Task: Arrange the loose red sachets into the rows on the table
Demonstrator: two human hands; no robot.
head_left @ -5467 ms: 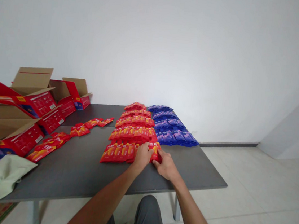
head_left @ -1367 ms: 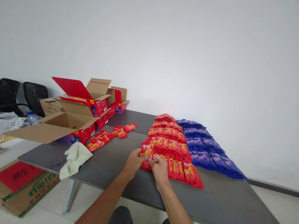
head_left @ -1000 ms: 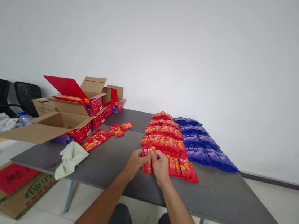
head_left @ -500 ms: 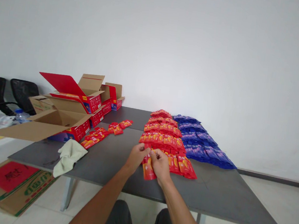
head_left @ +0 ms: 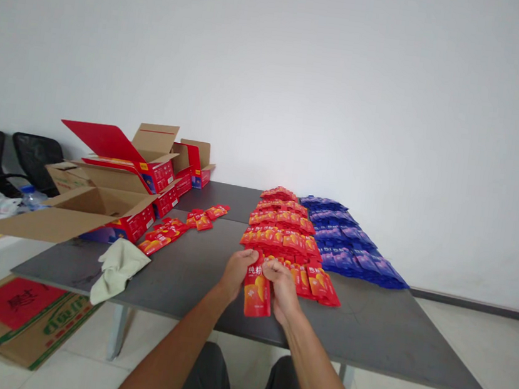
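Observation:
Between my two hands is a red pouch [head_left: 257,290] with orange fruit printed on it, its front turned up toward me above the table's near side. My left hand [head_left: 236,272] pinches its left edge near the top. On the opposite edge, my right hand [head_left: 280,284] grips it with bent fingers. Just behind lie rows of similar red pouches [head_left: 282,240], overlapping and stretching toward the wall. The nearest row [head_left: 319,284] is partly hidden by my hands. Rows of blue pouches [head_left: 351,256] lie to their right.
Loose red pouches [head_left: 164,235] lie on the grey table [head_left: 392,343] at left, beside a pale cloth [head_left: 120,269]. Open red cartons [head_left: 135,226] line the left side, flaps sticking out. Flattened cardboard [head_left: 19,323] is on the floor, and a bottle [head_left: 32,197] stands farther left.
The pouch in my hands now shows more of its printed front, as my fingers have shifted out to its side edges. The whole view has moved slightly.

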